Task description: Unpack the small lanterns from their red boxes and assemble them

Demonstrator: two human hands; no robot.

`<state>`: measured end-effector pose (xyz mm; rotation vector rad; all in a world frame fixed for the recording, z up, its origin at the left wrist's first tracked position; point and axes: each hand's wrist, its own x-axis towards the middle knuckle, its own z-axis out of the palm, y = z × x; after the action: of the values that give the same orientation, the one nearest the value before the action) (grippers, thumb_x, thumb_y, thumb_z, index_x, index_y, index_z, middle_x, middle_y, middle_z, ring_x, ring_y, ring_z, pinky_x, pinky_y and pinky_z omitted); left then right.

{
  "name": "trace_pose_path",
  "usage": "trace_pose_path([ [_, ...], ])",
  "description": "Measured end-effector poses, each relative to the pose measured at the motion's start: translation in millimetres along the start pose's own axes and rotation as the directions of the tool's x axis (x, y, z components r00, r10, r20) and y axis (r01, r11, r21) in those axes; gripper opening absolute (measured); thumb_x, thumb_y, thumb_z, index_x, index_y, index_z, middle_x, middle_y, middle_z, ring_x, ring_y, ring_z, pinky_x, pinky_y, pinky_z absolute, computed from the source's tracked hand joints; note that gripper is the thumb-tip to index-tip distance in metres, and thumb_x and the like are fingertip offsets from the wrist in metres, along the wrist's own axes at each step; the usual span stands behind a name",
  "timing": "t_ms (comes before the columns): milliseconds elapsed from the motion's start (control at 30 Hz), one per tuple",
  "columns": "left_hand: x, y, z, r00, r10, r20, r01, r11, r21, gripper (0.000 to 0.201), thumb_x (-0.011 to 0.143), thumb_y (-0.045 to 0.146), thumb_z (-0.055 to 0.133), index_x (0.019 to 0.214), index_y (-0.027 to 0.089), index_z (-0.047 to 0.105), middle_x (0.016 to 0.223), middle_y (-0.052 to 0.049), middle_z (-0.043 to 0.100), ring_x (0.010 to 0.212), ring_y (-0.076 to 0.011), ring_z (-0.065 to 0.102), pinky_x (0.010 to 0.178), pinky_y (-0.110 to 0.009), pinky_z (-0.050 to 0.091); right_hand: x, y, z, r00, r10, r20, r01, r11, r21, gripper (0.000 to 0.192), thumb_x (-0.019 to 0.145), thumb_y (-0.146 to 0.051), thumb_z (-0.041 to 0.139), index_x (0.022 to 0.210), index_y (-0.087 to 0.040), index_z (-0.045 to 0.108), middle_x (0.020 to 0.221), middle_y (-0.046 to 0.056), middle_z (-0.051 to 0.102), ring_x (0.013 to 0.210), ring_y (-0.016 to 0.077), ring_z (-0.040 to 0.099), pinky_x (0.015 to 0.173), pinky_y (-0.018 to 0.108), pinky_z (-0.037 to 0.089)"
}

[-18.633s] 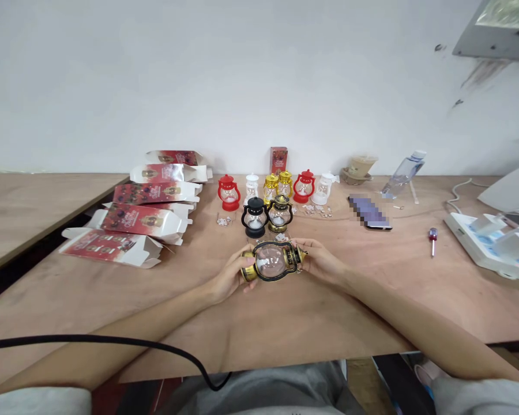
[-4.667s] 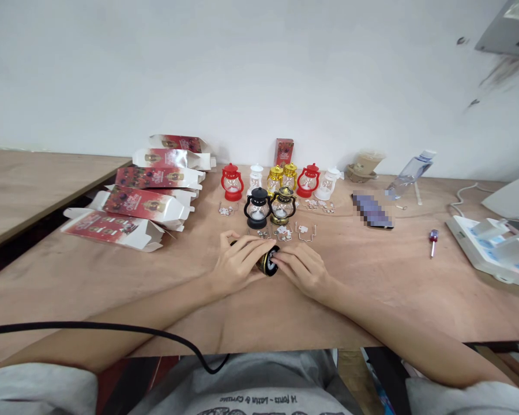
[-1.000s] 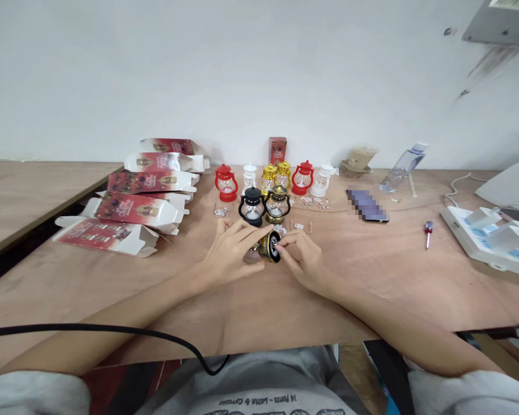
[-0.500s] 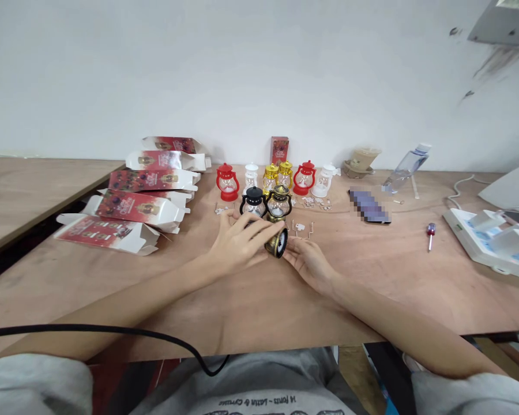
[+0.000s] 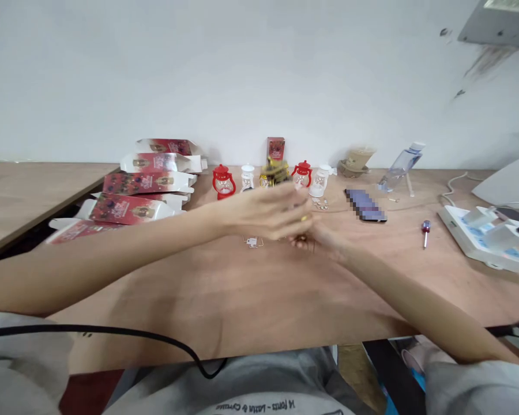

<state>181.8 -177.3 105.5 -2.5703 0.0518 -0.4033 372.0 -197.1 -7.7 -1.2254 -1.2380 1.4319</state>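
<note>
My left hand [image 5: 268,212] is raised over the middle of the wooden table [image 5: 263,288], blurred by motion. A glint of gold at its fingertips is the small gold-and-black lantern [image 5: 304,218] it grips; the rest of that lantern is hidden under the fingers. Just below and right of it, my right hand [image 5: 322,241] lies low over the table, its fingers partly covered by the left hand. Behind the hands stands a row of toy lanterns: a red lantern [image 5: 222,181], a white one [image 5: 246,176], gold ones [image 5: 274,170], another red [image 5: 302,173], another white [image 5: 320,179].
Red-and-white cartons [image 5: 134,207] lie stacked at the left. Small metal parts [image 5: 253,242] lie near the hands. A phone [image 5: 365,206], a screwdriver [image 5: 424,229], a tipped bottle [image 5: 400,167] and a white power strip [image 5: 484,236] are at the right. A black cable [image 5: 112,334] crosses the near edge.
My left hand has lifted off the table and swung up and to the right with the lantern. My right hand has let go and slid slightly right, staying low.
</note>
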Motion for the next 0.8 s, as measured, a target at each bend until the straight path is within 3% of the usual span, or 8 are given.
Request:
trace_pose_path([
  [67, 13.5, -19.1, -4.2, 0.996, -0.09, -0.006, 0.091, 0.993, 0.076, 0.031, 0.091, 0.018, 0.038, 0.116, 0.026, 0.055, 0.111, -0.003, 0.064, 0.113, -0.0191, 0.057, 0.095, -0.04, 0.043, 13.0, -23.8, -19.7, 0.994, 0.097, 0.041, -0.09, 0.983, -0.158, 0.017, 0.075, -0.025, 0.062, 0.062, -0.014, 0.063, 0.065, 0.004, 0.065, 0.057, 0.0099, 0.059, 0.055, 0.02, 0.051],
  [133, 31.1, -38.8, -0.2, 0.989, -0.15, -0.016, 0.15, 0.975, 0.163, 0.031, 0.09, 0.021, 0.035, 0.113, 0.024, 0.056, 0.104, -0.005, 0.064, 0.109, -0.0237, 0.058, 0.096, -0.049, 0.038, 26.4, -40.7, -33.9, 0.989, 0.136, 0.05, -0.097, 0.88, -0.466, 0.013, 0.07, -0.019, 0.064, 0.059, -0.013, 0.065, 0.063, 0.005, 0.066, 0.06, 0.0118, 0.06, 0.061, 0.023, 0.05],
  [200, 51.5, -56.2, 13.4, 0.986, -0.166, 0.0, 0.162, 0.958, 0.238, 0.03, 0.089, 0.02, 0.034, 0.105, 0.016, 0.06, 0.097, -0.009, 0.063, 0.101, -0.0283, 0.061, 0.095, -0.055, 0.033, 37.1, -48.7, -39.7, 0.991, 0.124, 0.044, -0.04, 0.604, -0.796, 0.01, 0.068, -0.015, 0.064, 0.059, -0.013, 0.067, 0.061, 0.005, 0.067, 0.063, 0.0147, 0.061, 0.063, 0.025, 0.047],
  [267, 72.2, -68.3, 34.1, 0.979, -0.203, 0.001, 0.194, 0.935, 0.298, 0.027, 0.088, 0.021, 0.036, 0.098, 0.014, 0.06, 0.089, -0.007, 0.064, 0.093, -0.0276, 0.064, 0.094, -0.057, 0.028, 42.7, -50.0, -38.0, 0.993, 0.101, 0.057, 0.024, 0.302, -0.953, 0.009, 0.066, -0.013, 0.062, 0.063, -0.012, 0.071, 0.063, 0.005, 0.068, 0.065, 0.0173, 0.062, 0.062, 0.026, 0.045],
  [333, 89.8, -73.2, 56.7, 0.977, -0.213, 0.03, 0.188, 0.914, 0.359, 0.024, 0.086, 0.016, 0.038, 0.093, 0.014, 0.061, 0.08, -0.005, 0.065, 0.082, -0.0227, 0.065, 0.097, -0.053, 0.026, 43.3, -48.2, -32.7, 0.994, 0.08, 0.077, 0.064, 0.15, -0.987, 0.014, 0.064, -0.008, 0.06, 0.067, -0.012, 0.073, 0.065, 0.005, 0.069, 0.064, 0.0177, 0.062, 0.059, 0.025, 0.042],
  [433, 105.4, -69.7, 84.5, 0.968, -0.194, 0.156, 0.108, 0.892, 0.44, 0.02, 0.081, 0.009, 0.044, 0.088, 0.014, 0.063, 0.071, -0.004, 0.067, 0.07, -0.0176, 0.064, 0.099, -0.046, 0.025, 39.6, -45.5, -26.9, 0.996, 0.0, 0.088, 0.087, 0.094, -0.992, 0.024, 0.062, 0.0, 0.053, 0.069, -0.011, 0.073, 0.071, 0.008, 0.071, 0.065, 0.0166, 0.061, 0.058, 0.024, 0.039],
  [533, 108.9, -63.7, 101.8, 0.942, -0.141, 0.306, 0.004, 0.913, 0.408, 0.015, 0.072, 0.009, 0.056, 0.08, 0.015, 0.067, 0.076, -0.005, 0.07, 0.073, -0.0189, 0.064, 0.098, -0.043, 0.027, 37.7, -42.2, -27.7, 0.989, -0.109, 0.098, 0.103, 0.041, -0.994, 0.027, 0.065, 0.001, 0.049, 0.072, -0.01, 0.073, 0.078, 0.011, 0.071, 0.07, 0.018, 0.061, 0.06, 0.025, 0.038],
  [800, 113.5, -60.7, 114.1, 0.858, -0.11, 0.502, -0.032, 0.963, 0.267, 0.035, 0.054, 0.02, 0.076, 0.089, 0.015, 0.071, 0.1, -0.013, 0.069, 0.087, -0.027, 0.061, 0.088, -0.044, 0.034, 36.9, -19.4, -37.0, 0.945, -0.186, 0.268, 0.286, 0.077, -0.955, 0.034, 0.063, 0.004, 0.048, 0.073, -0.016, 0.074, 0.077, 0.005, 0.073, 0.071, 0.0157, 0.061, 0.067, 0.024, 0.041],
])
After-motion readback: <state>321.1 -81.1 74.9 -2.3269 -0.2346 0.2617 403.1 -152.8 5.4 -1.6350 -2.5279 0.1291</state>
